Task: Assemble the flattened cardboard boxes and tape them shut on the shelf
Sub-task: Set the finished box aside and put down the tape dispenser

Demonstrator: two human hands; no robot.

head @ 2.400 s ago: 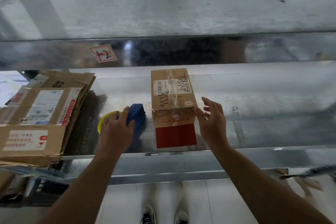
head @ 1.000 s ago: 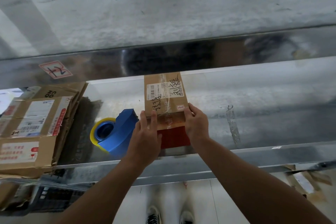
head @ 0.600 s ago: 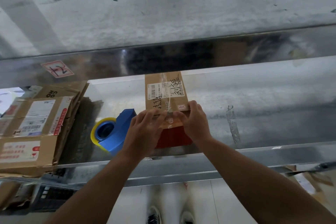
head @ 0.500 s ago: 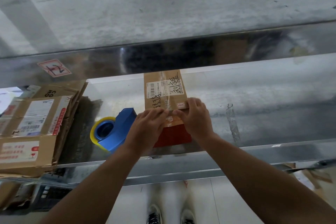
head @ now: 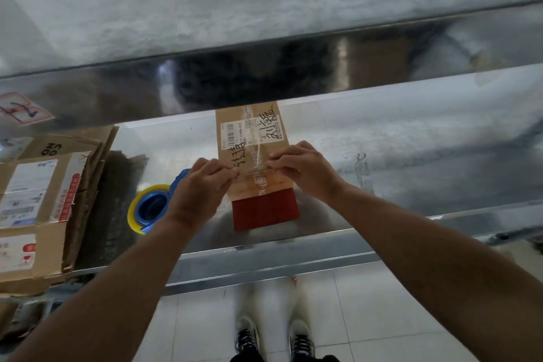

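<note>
The small box [head: 252,141], on the shelf [head: 411,179] at 3 o'clock of the tape dispenser [head: 150,209], looks light, stiff and tape-slick, best held by its sides; left hand [head: 202,188] and right hand [head: 299,170] pinch its near seam.

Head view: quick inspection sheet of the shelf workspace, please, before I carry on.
Surface: shiny metal shelf, reflective, scuffed.
Job's things: small brown cardboard box with red end, assembled, clear tape along its top; blue tape dispenser with yellow-rimmed roll left of it; stack of flattened cardboard boxes at far left.
Clutter: nothing seen.
Grippers: left hand and right hand, both curled onto the box's near top edge.
Cables: nothing seen.
Surroundings: grey upper shelf above; white tiled floor and black-and-white shoes below.
</note>
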